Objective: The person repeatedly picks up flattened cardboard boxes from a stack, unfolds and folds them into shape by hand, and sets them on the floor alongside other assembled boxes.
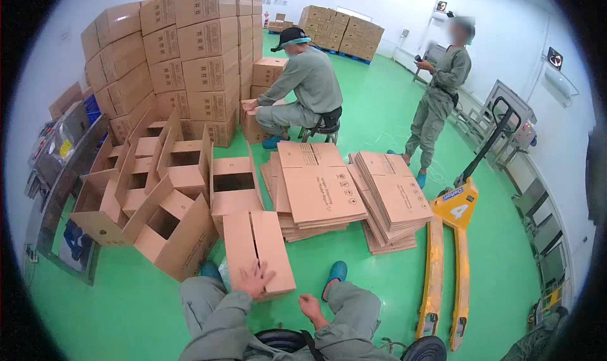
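A brown cardboard box [273,244] stands on the floor between my knees, its two top flaps folded down with a dark gap between them. My left hand [254,280] lies on the near part of its top, fingers spread. To the right of the box, above my right thigh, is my right hand [310,306], apart from the cardboard. Its fingers are curled in; whether anything is inside them is hidden. Just beyond the box is another carton [234,201] with its top flaps raised.
Several open cartons [167,225] crowd the left, before a tall stack of closed boxes [205,41]. Flattened cartons [322,190] lie ahead in piles. A yellow pallet jack [435,272] stands right. One person [310,82] sits by the stack; another [439,89] stands behind.
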Demonstrator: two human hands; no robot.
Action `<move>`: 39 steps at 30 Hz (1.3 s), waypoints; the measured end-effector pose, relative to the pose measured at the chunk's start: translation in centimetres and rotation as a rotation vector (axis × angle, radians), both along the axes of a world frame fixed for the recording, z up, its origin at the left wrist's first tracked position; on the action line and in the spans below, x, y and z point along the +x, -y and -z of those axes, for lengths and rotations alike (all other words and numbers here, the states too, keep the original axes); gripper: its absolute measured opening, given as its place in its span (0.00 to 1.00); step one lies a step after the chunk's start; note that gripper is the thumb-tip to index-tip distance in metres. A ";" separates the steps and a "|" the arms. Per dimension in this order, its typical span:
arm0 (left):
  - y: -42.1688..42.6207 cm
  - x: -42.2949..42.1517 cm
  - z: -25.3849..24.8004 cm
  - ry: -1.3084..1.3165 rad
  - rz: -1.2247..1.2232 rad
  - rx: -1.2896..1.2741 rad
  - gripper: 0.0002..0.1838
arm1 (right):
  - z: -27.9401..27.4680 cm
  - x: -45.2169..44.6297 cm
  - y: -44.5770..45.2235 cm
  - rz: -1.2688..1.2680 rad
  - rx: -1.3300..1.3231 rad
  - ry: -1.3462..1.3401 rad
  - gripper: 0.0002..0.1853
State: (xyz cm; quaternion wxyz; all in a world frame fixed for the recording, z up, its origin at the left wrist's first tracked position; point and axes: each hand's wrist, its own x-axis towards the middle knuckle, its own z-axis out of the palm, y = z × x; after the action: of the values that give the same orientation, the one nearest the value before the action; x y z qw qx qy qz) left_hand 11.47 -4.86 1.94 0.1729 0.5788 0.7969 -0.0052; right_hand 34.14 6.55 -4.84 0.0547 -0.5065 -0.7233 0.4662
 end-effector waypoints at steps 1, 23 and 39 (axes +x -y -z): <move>-0.5 -2.1 0.8 -0.003 0.038 0.001 0.36 | 0.1 0.0 0.3 -0.002 0.006 0.001 0.20; 0.7 3.8 -3.2 0.350 0.161 0.318 0.33 | -2.4 1.4 3.9 -0.414 -0.080 0.011 0.23; 5.8 9.9 -1.0 0.484 0.153 -0.118 0.36 | -1.5 -1.1 7.0 -0.505 0.047 0.071 0.17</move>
State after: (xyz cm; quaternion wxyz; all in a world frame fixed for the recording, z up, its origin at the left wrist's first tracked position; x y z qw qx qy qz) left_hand 21.37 -10.68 2.98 0.3911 0.6106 0.6846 0.0743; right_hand 33.00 -0.44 -3.33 -0.0770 -0.3246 -0.8389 0.4301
